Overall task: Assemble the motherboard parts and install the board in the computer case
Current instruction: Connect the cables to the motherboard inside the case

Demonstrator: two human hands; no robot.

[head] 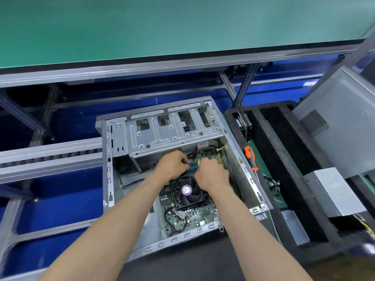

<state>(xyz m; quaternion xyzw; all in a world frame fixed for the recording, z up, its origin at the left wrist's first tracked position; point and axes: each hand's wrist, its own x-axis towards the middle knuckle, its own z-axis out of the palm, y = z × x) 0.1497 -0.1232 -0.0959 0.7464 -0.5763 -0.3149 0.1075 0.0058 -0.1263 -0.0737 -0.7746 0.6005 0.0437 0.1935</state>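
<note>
Because both forearms cross low over the cooler fan (pixel 187 192) near the case's front edge, a dragged wrist could snag its cable, and uneven pressure at the memory slots (pixel 191 166) could leave a module half-seated. The motherboard (pixel 190 214) already lies inside the computer case (pixel 109 179). Left hand (pixel 172 163) and right hand (pixel 212 173) curl side by side over the slots beneath the drive cage (pixel 172 130); what they pinch is hidden.

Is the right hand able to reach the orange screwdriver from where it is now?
Probably yes. The screwdriver lies uncovered just outside the case wall, to the right of the right hand. The hand must first lift over that wall.
</note>
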